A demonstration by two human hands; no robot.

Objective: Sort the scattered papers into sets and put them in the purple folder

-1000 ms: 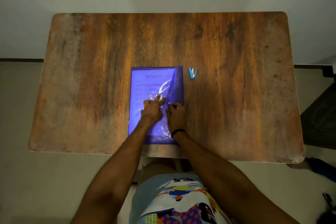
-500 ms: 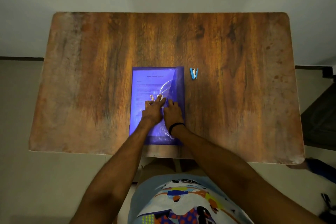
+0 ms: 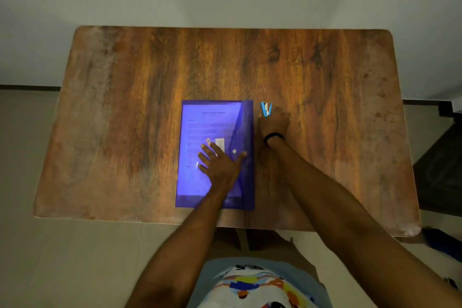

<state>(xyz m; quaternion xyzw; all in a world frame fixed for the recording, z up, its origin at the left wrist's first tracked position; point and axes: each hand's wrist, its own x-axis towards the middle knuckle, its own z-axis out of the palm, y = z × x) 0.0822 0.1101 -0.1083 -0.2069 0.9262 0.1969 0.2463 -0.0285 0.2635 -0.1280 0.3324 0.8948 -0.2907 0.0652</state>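
Left hand (image 3: 220, 165) flat, fingers spread, pressing on purple folder (image 3: 246, 120) on table (image 3: 125, 107); right hand (image 3: 273, 124), blurred, touches blue stapler (image 3: 266, 109), grip unclear.

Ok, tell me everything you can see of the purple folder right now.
The purple folder is translucent plastic, lying flat on the wooden table near its front edge. A printed sheet shows through it. Its flap is folded over along the right side, with a pale snap button. The left hand presses flat on it, fingers spread, beside the button. A blue stapler lies just right of its far corner, not touching.
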